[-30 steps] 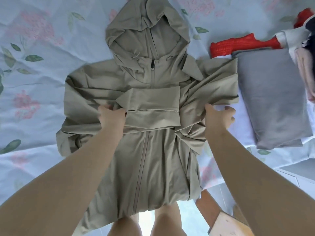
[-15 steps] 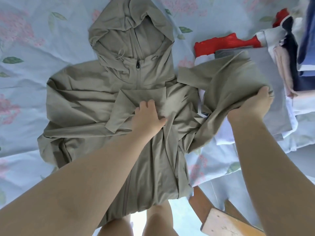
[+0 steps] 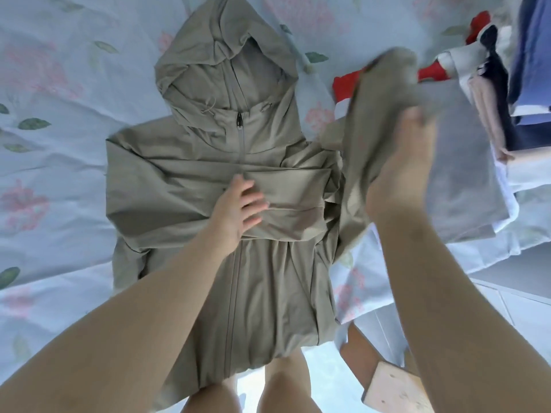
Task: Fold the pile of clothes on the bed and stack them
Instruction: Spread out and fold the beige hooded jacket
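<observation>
A khaki hooded zip jacket (image 3: 179, 180) lies front-up on the flowered bed sheet (image 3: 53, 84), hood pointing away from me. One sleeve is folded flat across the chest. My left hand (image 3: 238, 207) presses on that folded sleeve with straight, spread fingers. My right hand (image 3: 399, 162) grips the jacket's other sleeve (image 3: 375, 93) and holds it lifted off the bed, to the right of the jacket body; both are blurred by motion. A folded grey garment (image 3: 465, 162) lies on the bed to the right, partly behind my right hand.
A red garment (image 3: 343, 84) lies beyond the grey one. Folded white, navy, pink and blue clothes (image 3: 501, 93) are piled at the far right. The bed's edge runs along the lower right, with a wooden stool (image 3: 393, 389) on the floor beside my legs.
My right hand has raised the right sleeve higher and swung it up over the grey garment. My left hand has slid across the folded sleeve on the chest, flattening it.
</observation>
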